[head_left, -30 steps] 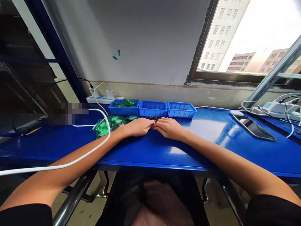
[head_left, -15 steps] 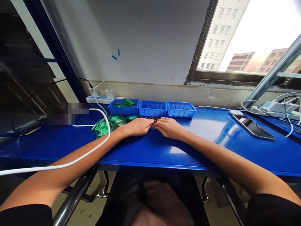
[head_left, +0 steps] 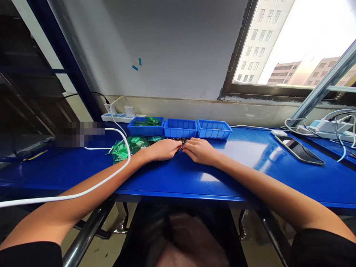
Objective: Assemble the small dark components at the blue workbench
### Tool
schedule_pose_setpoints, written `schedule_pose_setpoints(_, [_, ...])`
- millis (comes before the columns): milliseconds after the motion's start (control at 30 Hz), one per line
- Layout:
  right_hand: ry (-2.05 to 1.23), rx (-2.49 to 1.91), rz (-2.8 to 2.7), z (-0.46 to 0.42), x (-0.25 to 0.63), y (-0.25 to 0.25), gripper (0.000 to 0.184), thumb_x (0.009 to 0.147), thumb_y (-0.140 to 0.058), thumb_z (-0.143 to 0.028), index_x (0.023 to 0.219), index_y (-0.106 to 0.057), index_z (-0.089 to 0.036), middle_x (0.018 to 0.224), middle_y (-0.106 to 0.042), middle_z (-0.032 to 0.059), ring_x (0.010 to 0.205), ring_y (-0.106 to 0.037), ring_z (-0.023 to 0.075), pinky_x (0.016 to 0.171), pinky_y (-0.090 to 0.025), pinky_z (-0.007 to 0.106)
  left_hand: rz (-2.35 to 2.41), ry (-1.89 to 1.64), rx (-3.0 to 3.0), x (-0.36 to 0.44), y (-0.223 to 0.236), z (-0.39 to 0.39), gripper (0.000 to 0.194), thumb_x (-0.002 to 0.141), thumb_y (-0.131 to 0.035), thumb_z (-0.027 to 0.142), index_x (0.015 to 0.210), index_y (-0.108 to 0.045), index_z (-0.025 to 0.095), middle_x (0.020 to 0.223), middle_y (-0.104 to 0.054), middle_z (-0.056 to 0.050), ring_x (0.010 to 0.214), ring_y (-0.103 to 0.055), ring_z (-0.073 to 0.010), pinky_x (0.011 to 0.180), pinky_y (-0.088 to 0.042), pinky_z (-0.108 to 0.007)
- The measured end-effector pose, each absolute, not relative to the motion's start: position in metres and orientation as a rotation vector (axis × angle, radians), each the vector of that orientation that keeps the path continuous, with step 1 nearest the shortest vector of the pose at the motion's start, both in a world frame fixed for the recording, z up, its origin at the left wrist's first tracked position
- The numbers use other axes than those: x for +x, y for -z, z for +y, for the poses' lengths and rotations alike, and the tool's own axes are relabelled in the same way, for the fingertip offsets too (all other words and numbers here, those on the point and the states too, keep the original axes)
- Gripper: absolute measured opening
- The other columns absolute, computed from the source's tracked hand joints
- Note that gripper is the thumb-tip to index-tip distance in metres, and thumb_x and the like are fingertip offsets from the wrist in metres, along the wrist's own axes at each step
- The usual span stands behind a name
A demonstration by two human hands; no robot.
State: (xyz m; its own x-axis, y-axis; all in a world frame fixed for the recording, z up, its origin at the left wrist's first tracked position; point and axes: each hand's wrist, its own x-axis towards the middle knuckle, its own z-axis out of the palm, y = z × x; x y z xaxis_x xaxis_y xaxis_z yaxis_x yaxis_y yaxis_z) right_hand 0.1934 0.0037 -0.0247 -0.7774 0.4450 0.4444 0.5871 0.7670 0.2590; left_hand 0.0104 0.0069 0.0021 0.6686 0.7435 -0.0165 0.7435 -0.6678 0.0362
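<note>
My left hand (head_left: pixel 166 149) and my right hand (head_left: pixel 200 150) meet fingertip to fingertip over the blue table (head_left: pixel 172 178). Both are closed in a pinch; whatever lies between the fingers is too small and too covered to name. Just behind them is a pile of small black parts (head_left: pixel 183 140), partly hidden by the hands. Beside my left wrist lie green plastic packets (head_left: pixel 130 146). Beyond the hands stand three blue bins in a row: the left bin (head_left: pixel 146 130) holds green packets, then come the middle bin (head_left: pixel 180 132) and the right bin (head_left: pixel 214 134).
A white cable (head_left: pixel 91 187) arches across my left forearm. At the back left sits a power strip (head_left: pixel 118 118) with chargers. A phone (head_left: pixel 300 150) lies on the right, near another power strip (head_left: pixel 328 129) and tangled cables. The wall stands close behind the bins.
Both hands stay at the same place, pinched together over the table. The view shifts very slightly; nothing else visibly moves.
</note>
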Motion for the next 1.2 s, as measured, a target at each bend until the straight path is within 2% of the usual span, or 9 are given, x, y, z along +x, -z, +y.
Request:
schedule_pose_setpoints(133, [0.530, -0.821, -2.602, 0.0035, 0.1930, 0.0246, 0.027, 0.093, -0.039, -0.028, 0.088, -0.063, -0.015, 0.077, -0.064, 0.0060, 0.072, -0.054, 0.0148, 0.069, -0.038, 0.027, 1.230, -0.023, 2.826, 0.0094, -0.0004, 0.0095, 0.021, 0.089, -0.031, 0.021, 0.085, -0.051, 0.018, 0.091, -0.065, -0.007, 0.081, -0.060, -0.0191, 0.068, -0.041, -0.027])
schedule_pose_setpoints(667, [0.515, -0.781, -2.633, 0.0037, 0.1936, 0.0242, 0.026, 0.093, -0.039, -0.027, 0.086, -0.061, -0.014, 0.077, -0.064, 0.0067, 0.071, -0.054, 0.0152, 0.066, -0.037, 0.027, 1.158, -0.091, 2.794, 0.0074, -0.0013, 0.0102, 0.022, 0.087, -0.033, 0.018, 0.089, -0.055, 0.018, 0.093, -0.066, -0.006, 0.084, -0.061, -0.0180, 0.072, -0.042, -0.025])
schedule_pose_setpoints(1100, [0.536, -0.833, -2.617, 0.0016, 0.1927, 0.0227, 0.028, 0.093, -0.038, -0.026, 0.084, -0.062, -0.014, 0.074, -0.063, 0.0062, 0.069, -0.053, 0.0150, 0.066, -0.038, 0.027, 1.106, -0.068, 2.730, 0.0050, -0.0086, 0.0076, 0.022, 0.089, -0.030, 0.023, 0.091, -0.051, 0.019, 0.096, -0.065, -0.005, 0.085, -0.060, -0.0163, 0.075, -0.042, -0.024])
schedule_pose_setpoints(1200, [0.520, -0.824, -2.625, 0.0021, 0.1930, 0.0231, 0.028, 0.093, -0.038, -0.026, 0.084, -0.061, -0.014, 0.075, -0.063, 0.0063, 0.070, -0.054, 0.0153, 0.066, -0.039, 0.027, 1.137, -0.048, 2.742, 0.0050, -0.0076, 0.0083, 0.020, 0.088, -0.029, 0.022, 0.086, -0.049, 0.019, 0.092, -0.064, -0.005, 0.083, -0.059, -0.0164, 0.075, -0.042, -0.024])
